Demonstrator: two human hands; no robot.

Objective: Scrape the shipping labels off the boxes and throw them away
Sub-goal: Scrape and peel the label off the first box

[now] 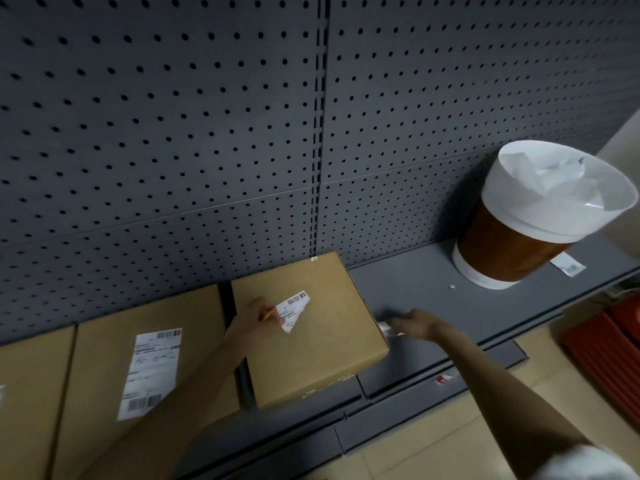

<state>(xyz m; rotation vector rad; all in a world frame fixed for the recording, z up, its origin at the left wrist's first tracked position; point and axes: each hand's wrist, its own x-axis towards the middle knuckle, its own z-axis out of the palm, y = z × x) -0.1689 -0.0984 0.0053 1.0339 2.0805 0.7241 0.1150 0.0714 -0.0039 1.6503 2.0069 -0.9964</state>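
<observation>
A brown cardboard box [322,344] lies on the grey shelf [415,292], with a torn remnant of a white shipping label [293,308] on its top. My left hand [252,318] rests on the box at the label's left edge and grips a thin yellow-orange tool [267,315]. My right hand [414,323] hovers just right of the box and pinches a small white scrap of label [386,328]. A second box [138,393] to the left carries a whole label [150,372]. The bin [526,216], brown with a white liner, stands at the shelf's right end.
A grey pegboard wall [207,133] backs the shelf. A third box [27,403] lies at the far left. Small white scraps [452,286] and a label piece [569,265] lie near the bin. A red crate [609,348] stands on the floor at right.
</observation>
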